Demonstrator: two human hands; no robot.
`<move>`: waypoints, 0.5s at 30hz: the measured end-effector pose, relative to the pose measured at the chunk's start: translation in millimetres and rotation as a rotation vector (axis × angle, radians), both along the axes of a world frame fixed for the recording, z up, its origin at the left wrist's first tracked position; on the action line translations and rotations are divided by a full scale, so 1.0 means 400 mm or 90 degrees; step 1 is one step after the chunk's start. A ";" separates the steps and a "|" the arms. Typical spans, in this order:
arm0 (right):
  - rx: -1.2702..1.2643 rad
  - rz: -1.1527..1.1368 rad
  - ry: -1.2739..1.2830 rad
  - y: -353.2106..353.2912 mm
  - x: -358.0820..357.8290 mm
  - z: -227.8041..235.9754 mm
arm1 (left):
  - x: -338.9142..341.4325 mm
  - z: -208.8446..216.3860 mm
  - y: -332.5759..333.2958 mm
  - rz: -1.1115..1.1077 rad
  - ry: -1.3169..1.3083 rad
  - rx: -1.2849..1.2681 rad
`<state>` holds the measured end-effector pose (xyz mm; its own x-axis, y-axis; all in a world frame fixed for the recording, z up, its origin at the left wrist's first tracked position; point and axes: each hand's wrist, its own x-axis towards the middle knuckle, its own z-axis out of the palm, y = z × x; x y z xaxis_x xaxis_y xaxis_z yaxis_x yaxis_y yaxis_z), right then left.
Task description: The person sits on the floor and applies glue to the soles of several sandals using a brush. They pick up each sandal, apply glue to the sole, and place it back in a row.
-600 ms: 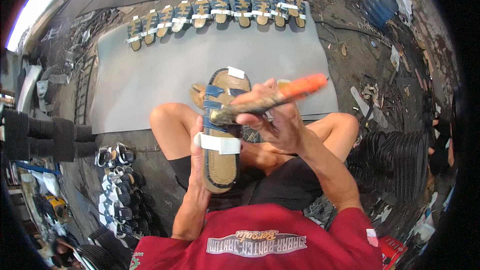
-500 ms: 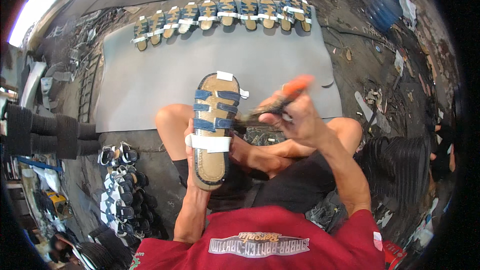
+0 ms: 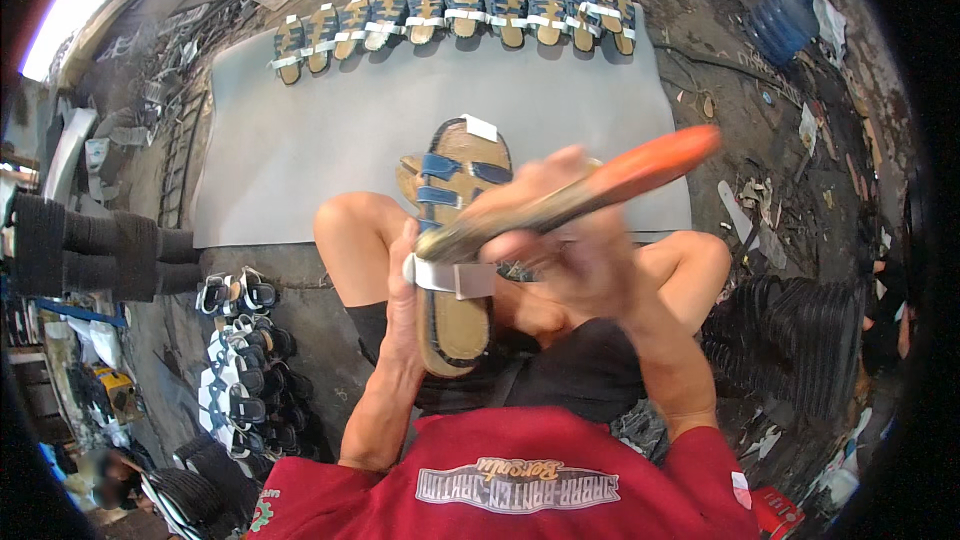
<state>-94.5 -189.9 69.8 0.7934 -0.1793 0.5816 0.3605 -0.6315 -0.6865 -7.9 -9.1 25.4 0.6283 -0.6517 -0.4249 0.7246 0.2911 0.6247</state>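
Workshop floor is dirt and scraps everywhere, with a big grey sheet point(image 3: 330, 140) laid out and a row of finished sandals point(image 3: 450, 15) lined up along its far edge. The person sits cross-legged at the near edge of it. Left hand point(image 3: 405, 300) is wrapped around the side of a tan sandal with blue straps point(image 3: 455, 230), holding it upright over the lap. Right hand point(image 3: 570, 240) is clamped on an orange-handled brush point(image 3: 590, 190), and that's what just moved: a moment back the brush sat out to the right of the sandal, now it has swung across the straps, blurred mid-stroke. So I'd guess it's gluing or cleaning passes going over the upper.

Around them: a heap of black-and-white sandals point(image 3: 240, 370) on the left, stacked black soles point(image 3: 800, 340) on the right, a blue water jug point(image 3: 785, 20) further back. Nothing crowds the hands, only the person's own knees close underneath.
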 end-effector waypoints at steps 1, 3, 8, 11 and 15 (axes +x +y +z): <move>-0.035 0.005 0.000 0.033 0.007 -0.027 | 0.001 0.005 0.001 -0.005 0.026 -0.025; 0.017 0.010 0.099 0.012 -0.019 -0.069 | 0.028 -0.014 0.014 -0.019 0.054 -0.088; -0.020 -0.006 0.074 -0.025 -0.049 -0.013 | 0.033 -0.023 0.025 0.014 0.002 -0.091; -0.159 0.052 -0.003 0.064 -0.012 0.014 | 0.019 -0.027 0.015 -0.042 0.092 -0.074; -0.013 0.007 0.072 -0.001 -0.081 -0.133 | 0.051 -0.064 0.056 0.006 0.014 -0.113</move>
